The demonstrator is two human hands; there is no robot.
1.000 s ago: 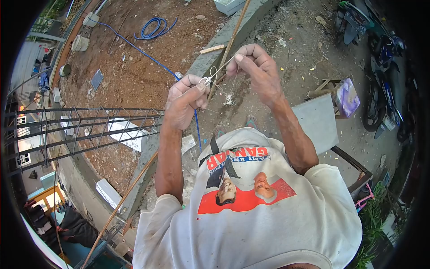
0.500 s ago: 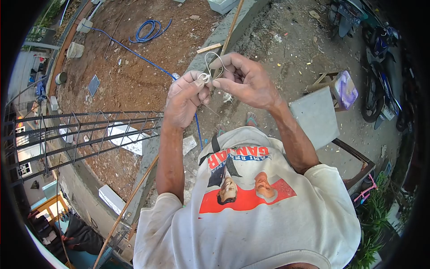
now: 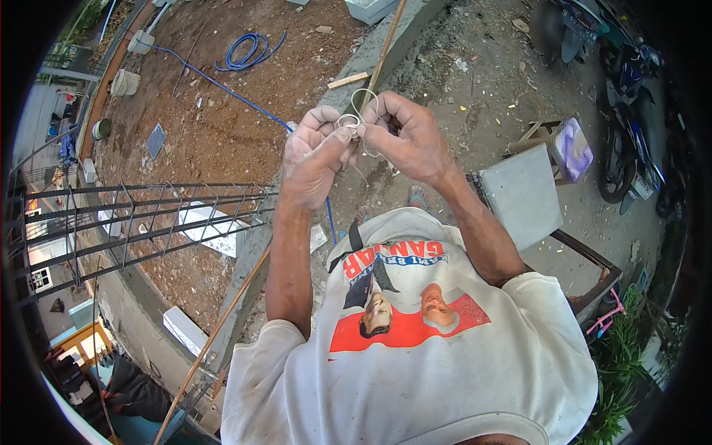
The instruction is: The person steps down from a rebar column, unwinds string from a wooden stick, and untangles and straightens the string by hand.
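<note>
Both of my hands are raised in front of my chest, almost touching. A thin pale string or wire (image 3: pixel 365 92), coiled into small loops, runs between them; I cannot tell which material it is. My left hand (image 3: pixel 315 159) pinches the coiled part between thumb and fingers. On the other side, my right hand (image 3: pixel 408 137) pinches the same strand with thumb and forefinger, and a loose loop stands up above the fingertips. A loose end dangles below the left fingers. Dust whitens the fingers of both hands.
A steel rebar cage (image 3: pixel 148 230) extends to the left over a concrete ledge (image 3: pixel 404 44). A blue hose (image 3: pixel 248 55) lies coiled on the soil. At the right are a grey slab (image 3: pixel 519 196), a purple-topped stool (image 3: pixel 572 150) and parked motorcycles (image 3: pixel 630 141).
The hands have drawn a little closer together, with the left shifting slightly right. The coil's loops look wider, and the upright loop has moved right.
</note>
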